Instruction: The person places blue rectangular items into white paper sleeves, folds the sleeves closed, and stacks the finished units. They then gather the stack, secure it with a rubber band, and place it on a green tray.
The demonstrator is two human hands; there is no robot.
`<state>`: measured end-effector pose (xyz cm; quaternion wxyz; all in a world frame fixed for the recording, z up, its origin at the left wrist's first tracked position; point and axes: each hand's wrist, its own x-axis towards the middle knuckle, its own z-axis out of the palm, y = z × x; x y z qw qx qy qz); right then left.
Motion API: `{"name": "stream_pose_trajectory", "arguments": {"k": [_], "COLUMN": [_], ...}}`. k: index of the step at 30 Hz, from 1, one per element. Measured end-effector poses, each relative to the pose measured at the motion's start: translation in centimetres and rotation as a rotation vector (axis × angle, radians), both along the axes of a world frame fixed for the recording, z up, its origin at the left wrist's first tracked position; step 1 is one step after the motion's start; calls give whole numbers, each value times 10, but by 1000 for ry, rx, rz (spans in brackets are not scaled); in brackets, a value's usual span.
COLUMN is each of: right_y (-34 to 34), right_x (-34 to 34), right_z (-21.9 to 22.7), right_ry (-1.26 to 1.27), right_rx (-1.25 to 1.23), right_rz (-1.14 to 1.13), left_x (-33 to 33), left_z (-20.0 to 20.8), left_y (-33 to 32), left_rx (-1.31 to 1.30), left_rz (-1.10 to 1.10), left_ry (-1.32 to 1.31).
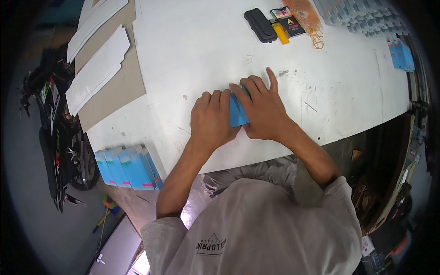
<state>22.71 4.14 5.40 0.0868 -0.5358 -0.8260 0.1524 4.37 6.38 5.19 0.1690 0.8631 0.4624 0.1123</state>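
A small blue carton or bundle of blue cards (pixel 237 112) rests between my hands on the white table; most of it is covered, so its exact kind is hard to tell. My left hand (pixel 210 118) is closed along its left side, fingers bent over and thumb tucked underneath. From the other side my right hand (pixel 266 112) grips it, fingers curled at the far edge and the little finger sticking up. To my left, at the table's near corner, several similar blue packs (pixel 130 167) lean together in a row.
On the white table (pixel 183 55), cut white sheets (pixel 98 68) lie over brown cardboard (pixel 133 85) at left. Far off are a black case (pixel 260 25), a yellow lighter (pixel 281 33), a dark pack (pixel 293 26) and rubber bands (pixel 316 39). Grey trays (pixel 366 18) and blue packs (pixel 401 56) are at right.
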Motion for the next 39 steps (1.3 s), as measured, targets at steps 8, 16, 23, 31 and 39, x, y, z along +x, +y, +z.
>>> {"name": "stream_pose_trajectory", "arguments": {"k": [8, 16, 23, 31, 39], "right_y": [-60, -62, -62, -62, -61], "right_x": [2, 7, 8, 9, 11], "right_z": [-50, -57, -53, -43, -38], "right_ry": [172, 112, 101, 95, 108], "right_rx": [348, 401, 421, 340, 358], "right_rz": [-54, -23, -24, 4, 18], "left_x": [-6, -21, -29, -30, -30], "left_z": [-6, 31, 25, 17, 20], "left_y": [-3, 27, 70, 81, 82], "left_rx": [-60, -249, -560, -632, -662], "left_rz": [-9, -140, -177, -210, -188], "left_ry": [33, -26, -145, -190, -153]}}
